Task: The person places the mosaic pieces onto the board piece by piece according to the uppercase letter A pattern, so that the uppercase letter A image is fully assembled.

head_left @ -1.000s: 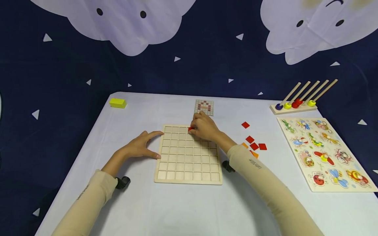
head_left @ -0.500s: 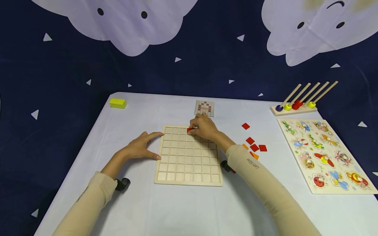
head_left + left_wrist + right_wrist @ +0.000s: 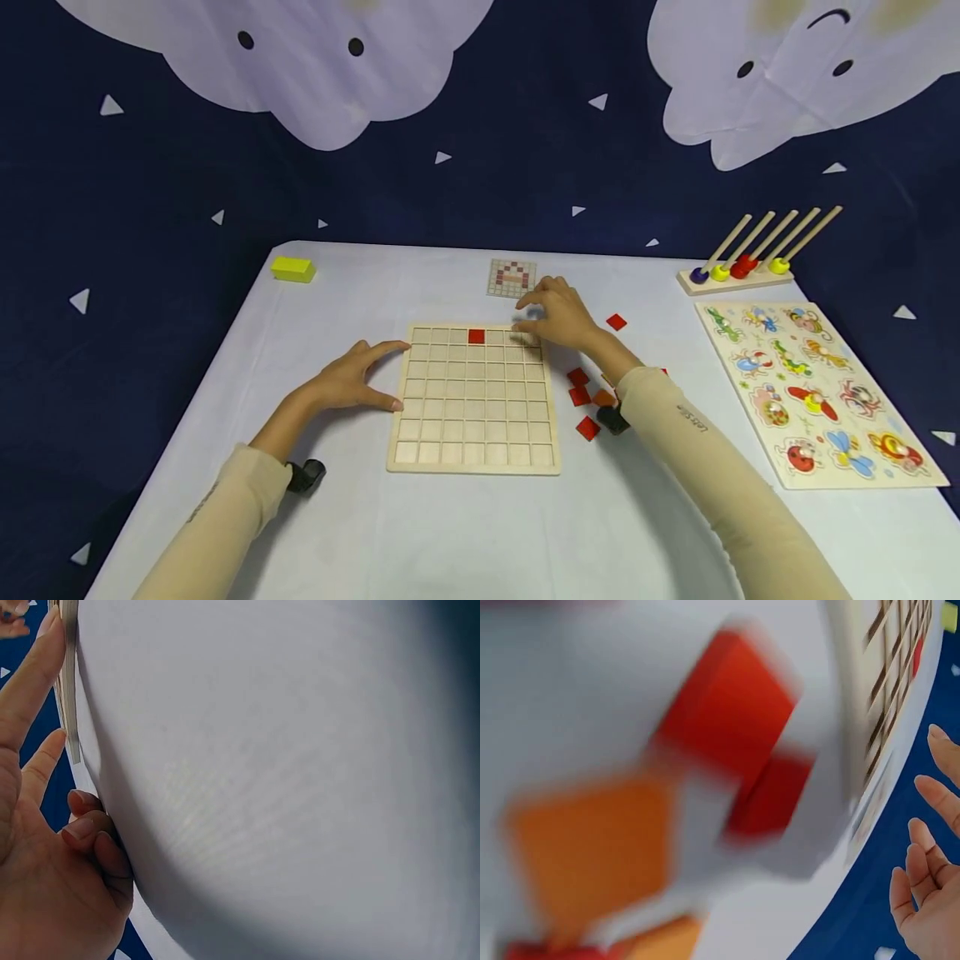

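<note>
Thumb and forefinger of the right hand (image 3: pixel 558 315) stand well apart, holding nothing, above the far right corner of a wooden grid board (image 3: pixel 442 409). The left hand (image 3: pixel 348 377) is spread, its thumb and forefinger reaching out and touching the board's left edge at 2 spots, while the other 3 fingers curl toward the palm in the left wrist view. On the board, a red tile (image 3: pixel 476 337) lies flat in the far row, in the 4th of 7 cells. Just beyond is a small pattern card (image 3: pixel 512 278) printed with a reddish figure on a grid. Beside the board's right edge lie loose red and orange tiles (image 3: pixel 596 851); another red piece (image 3: pixel 617 322) sits farther back. Black cameras (image 3: pixel 306 475) show at the cuffs of beige sleeves (image 3: pixel 217 517). Farther out, a yellow block (image 3: pixel 293 269) rests near the far left corner of the white table (image 3: pixel 420 533); at the right are a peg rack (image 3: pixel 738 285) with coloured beads and an insect puzzle board (image 3: pixel 817 427). Dark blue cloth (image 3: pixel 150 183) with pale clouds hangs behind.
</note>
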Demonstrator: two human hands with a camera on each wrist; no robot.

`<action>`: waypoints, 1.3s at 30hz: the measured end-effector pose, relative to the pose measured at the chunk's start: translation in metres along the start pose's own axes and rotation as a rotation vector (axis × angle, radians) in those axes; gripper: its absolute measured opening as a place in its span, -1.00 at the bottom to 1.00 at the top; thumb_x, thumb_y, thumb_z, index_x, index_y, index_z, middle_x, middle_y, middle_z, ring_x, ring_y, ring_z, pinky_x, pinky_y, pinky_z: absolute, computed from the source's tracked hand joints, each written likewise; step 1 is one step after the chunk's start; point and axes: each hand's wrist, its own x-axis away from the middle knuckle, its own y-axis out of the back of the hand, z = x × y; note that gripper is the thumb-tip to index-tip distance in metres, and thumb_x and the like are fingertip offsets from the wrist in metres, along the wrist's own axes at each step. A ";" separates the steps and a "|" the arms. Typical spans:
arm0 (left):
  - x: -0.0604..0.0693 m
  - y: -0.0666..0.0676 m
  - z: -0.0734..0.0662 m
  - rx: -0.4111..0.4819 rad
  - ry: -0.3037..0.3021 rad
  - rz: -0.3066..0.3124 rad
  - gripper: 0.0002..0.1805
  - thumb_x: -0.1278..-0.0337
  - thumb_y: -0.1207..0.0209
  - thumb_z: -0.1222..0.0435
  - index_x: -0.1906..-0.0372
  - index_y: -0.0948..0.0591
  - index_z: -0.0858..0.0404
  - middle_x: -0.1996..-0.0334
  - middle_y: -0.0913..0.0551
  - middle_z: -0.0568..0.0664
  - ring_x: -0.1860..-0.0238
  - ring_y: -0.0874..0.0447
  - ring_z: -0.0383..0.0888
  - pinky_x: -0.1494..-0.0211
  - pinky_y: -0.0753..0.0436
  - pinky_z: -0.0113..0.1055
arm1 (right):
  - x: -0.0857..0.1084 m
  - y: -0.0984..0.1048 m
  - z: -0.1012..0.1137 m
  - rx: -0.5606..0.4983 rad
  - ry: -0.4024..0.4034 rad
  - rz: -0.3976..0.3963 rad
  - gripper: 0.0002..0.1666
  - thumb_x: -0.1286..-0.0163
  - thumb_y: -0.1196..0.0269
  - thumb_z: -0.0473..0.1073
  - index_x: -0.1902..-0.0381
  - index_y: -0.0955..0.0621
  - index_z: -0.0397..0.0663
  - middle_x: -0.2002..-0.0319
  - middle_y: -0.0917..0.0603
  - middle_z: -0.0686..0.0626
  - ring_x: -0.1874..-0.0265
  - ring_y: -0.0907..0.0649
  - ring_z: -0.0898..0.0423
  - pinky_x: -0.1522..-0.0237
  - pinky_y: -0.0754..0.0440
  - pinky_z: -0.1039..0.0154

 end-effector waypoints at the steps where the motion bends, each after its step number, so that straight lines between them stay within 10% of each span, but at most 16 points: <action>1: 0.000 0.000 0.000 -0.001 -0.001 -0.001 0.11 0.30 -0.55 -0.12 -0.49 -0.28 -0.11 0.23 -0.29 0.08 0.28 -0.28 -0.06 0.27 -0.30 -0.20 | 0.003 0.004 -0.006 0.010 -0.022 0.001 -0.51 -0.19 -0.45 0.05 0.00 -0.72 -0.11 0.02 -0.55 -0.21 0.00 -0.43 -0.14 -0.08 -0.34 -0.10; 19: 0.003 0.001 -0.002 0.009 -0.013 -0.008 0.09 0.28 -0.54 -0.11 -0.48 -0.29 -0.08 0.25 -0.29 0.08 0.30 -0.27 -0.06 0.30 -0.28 -0.21 | 0.067 0.042 -0.107 0.081 -0.207 -0.143 -0.58 -0.23 -0.41 -0.10 0.07 -0.71 -0.32 0.09 -0.56 -0.33 0.02 -0.42 -0.24 -0.07 -0.34 -0.16; 39: 0.003 0.000 -0.002 0.015 -0.007 -0.011 0.09 0.28 -0.55 -0.10 -0.48 -0.29 -0.08 0.29 -0.24 0.05 0.34 -0.23 -0.07 0.32 -0.24 -0.21 | 0.064 0.033 -0.113 0.019 -0.280 -0.098 -0.63 -0.23 -0.38 -0.21 0.14 -0.70 -0.46 0.12 -0.55 -0.33 0.01 -0.41 -0.22 -0.11 -0.36 -0.16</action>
